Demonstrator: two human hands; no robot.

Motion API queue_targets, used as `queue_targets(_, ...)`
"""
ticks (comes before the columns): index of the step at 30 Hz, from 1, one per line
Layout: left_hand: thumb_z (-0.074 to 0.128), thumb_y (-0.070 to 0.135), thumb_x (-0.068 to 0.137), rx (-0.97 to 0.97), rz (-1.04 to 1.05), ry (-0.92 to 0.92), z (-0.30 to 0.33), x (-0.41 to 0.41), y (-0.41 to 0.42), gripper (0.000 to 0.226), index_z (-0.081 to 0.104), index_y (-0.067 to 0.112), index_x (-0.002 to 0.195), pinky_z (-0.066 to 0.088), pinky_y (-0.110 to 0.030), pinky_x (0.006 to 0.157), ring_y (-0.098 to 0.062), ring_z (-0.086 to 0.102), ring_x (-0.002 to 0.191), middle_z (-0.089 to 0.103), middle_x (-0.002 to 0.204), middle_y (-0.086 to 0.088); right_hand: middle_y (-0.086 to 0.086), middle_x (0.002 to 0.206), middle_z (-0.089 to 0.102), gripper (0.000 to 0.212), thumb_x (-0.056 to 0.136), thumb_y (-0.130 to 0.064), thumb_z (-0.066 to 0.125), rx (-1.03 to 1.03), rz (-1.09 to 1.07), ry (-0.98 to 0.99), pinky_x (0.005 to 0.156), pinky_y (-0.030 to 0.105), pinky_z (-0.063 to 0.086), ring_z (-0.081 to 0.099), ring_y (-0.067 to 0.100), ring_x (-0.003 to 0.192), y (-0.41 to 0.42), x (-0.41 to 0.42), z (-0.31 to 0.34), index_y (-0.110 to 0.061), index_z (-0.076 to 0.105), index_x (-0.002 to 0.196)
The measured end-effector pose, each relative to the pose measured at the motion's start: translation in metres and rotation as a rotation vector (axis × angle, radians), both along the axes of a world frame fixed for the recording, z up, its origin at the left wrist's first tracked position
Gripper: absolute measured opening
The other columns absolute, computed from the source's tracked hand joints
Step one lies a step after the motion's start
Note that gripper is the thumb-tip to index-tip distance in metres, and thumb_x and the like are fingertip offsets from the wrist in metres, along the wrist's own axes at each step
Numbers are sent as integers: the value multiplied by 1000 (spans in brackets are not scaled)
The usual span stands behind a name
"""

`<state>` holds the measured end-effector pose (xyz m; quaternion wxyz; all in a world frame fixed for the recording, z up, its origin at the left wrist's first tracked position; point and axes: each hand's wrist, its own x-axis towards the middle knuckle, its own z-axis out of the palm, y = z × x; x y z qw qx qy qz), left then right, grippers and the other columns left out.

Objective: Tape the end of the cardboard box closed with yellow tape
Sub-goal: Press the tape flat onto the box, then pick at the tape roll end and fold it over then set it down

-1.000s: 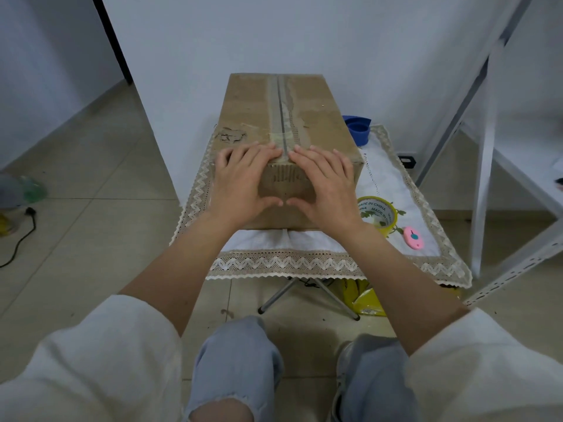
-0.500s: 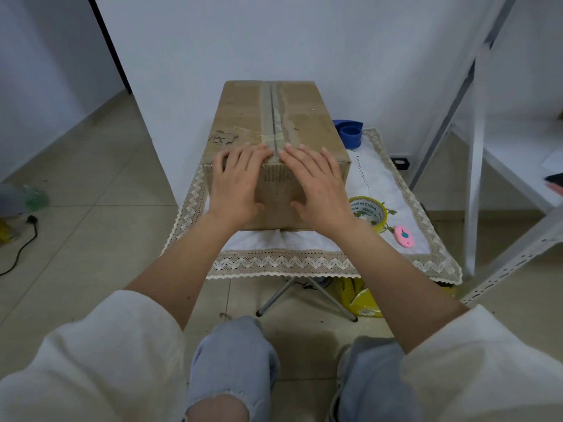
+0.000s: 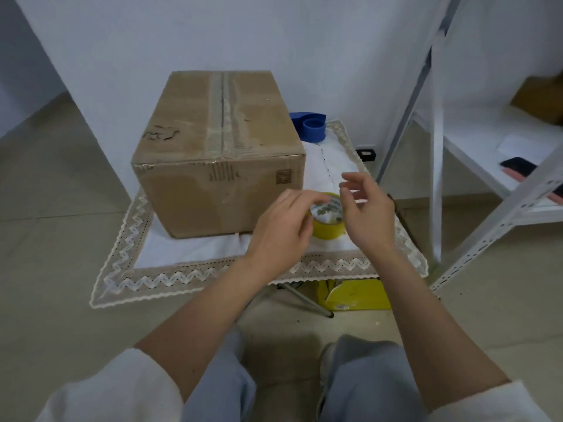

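The cardboard box [image 3: 219,190] stands on the left half of a small cloth-covered table [image 3: 182,272], its near end facing me and old clear tape along its top seam. To its right, a yellow tape roll [image 3: 330,231] lies flat on the cloth. My left hand [image 3: 281,229] is at the roll's left side, fingers curled over its rim and thumb against its wall. My right hand [image 3: 365,214] hovers just right of the roll with fingers loosely spread, holding nothing.
A blue tape dispenser [image 3: 312,127] sits behind the box by the wall. A white metal shelf [image 3: 475,147] stands close on the right with a dark object [image 3: 518,166] on it. A yellow item [image 3: 356,295] lies under the table. My knees are below the table's front edge.
Both hands have left the box's near end, where they lay pressed flat, and have moved right to the tape roll. The view has shifted closer and to the right.
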<state>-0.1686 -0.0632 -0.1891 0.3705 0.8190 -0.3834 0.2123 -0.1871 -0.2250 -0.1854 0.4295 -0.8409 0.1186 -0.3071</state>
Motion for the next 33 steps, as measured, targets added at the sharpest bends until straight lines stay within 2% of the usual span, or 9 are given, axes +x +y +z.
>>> queue_targets(3, 62, 5, 87, 127, -8, 190, -24, 9, -24, 41, 57, 17, 126, 48, -38, 93, -22, 53, 118, 62, 124, -3, -4, 103, 71, 17, 96, -19, 56, 116, -93, 104, 84, 37, 56, 68, 17, 87, -26, 7, -10, -25, 66, 109)
queue_targets(8, 69, 19, 83, 269, 10, 176, -46, 28, -59, 49, 56, 14, 130, 39, -39, 108, -25, 52, 123, 62, 127, -6, -4, 97, 68, 14, 94, -20, 59, 250, -138, 177, 82, 37, 56, 70, 23, 83, -48, 25, -26, -23, 68, 105)
queue_targets(12, 71, 37, 74, 358, 113, 59, -58, 41, -77, 45, 67, 18, 115, 16, -33, 115, -24, 63, 107, 73, 104, -3, 0, 97, 70, 11, 92, -21, 62, 317, -178, 134, 86, 44, 57, 71, 27, 82, -57, 38, -37, -28, 67, 98)
queue_targets(14, 69, 35, 75, 349, 162, 22, -59, 44, -80, 28, 73, 20, 99, 19, -31, 110, -25, 67, 89, 74, 84, -5, 0, 96, 71, 11, 91, -21, 62, 337, -189, 113, 82, 42, 57, 70, 28, 83, -59, 37, -42, -30, 66, 95)
queue_targets(17, 68, 32, 77, 196, 201, 43, -57, 45, -82, 18, 74, 19, 89, 32, -29, 90, -29, 64, 74, 70, 69, -5, -5, 91, 70, 16, 92, -22, 62, 350, -186, 99, 76, 40, 56, 70, 25, 88, -61, 36, -44, -38, 65, 87)
queue_targets(20, 67, 36, 83, -39, 152, 213, -48, 40, -88, 18, 72, 23, 95, 41, -30, 78, -24, 63, 78, 72, 77, 1, -7, 93, 72, 20, 95, -23, 57, 350, -179, 59, 84, 39, 55, 69, 21, 91, -63, 33, -40, -39, 65, 85)
queue_targets(23, 71, 30, 85, -269, 62, 341, -44, 35, -91, 17, 72, 20, 99, 50, -32, 77, -16, 66, 82, 73, 86, 8, -4, 96, 73, 17, 99, -24, 53, 390, -156, 45, 77, 31, 54, 67, 15, 87, -62, 28, -38, -32, 68, 94)
queue_targets(26, 74, 23, 86, -441, -45, 528, -49, 33, -93, 17, 72, 16, 102, 50, -17, 75, -3, 66, 83, 73, 89, 8, -2, 94, 72, 21, 101, -28, 50, 541, -139, 77, 63, 19, 52, 65, 9, 75, -59, 23, -36, -19, 69, 104)
queue_targets(33, 73, 13, 86, -578, -93, 627, -60, 33, -101, 17, 69, 10, 103, 50, -18, 82, -12, 68, 92, 73, 96, -3, 13, 96, 74, 41, 98, -44, 52, 801, 1, 123, 69, 27, 57, 70, 19, 82, -45, 21, -24, -8, 70, 104)
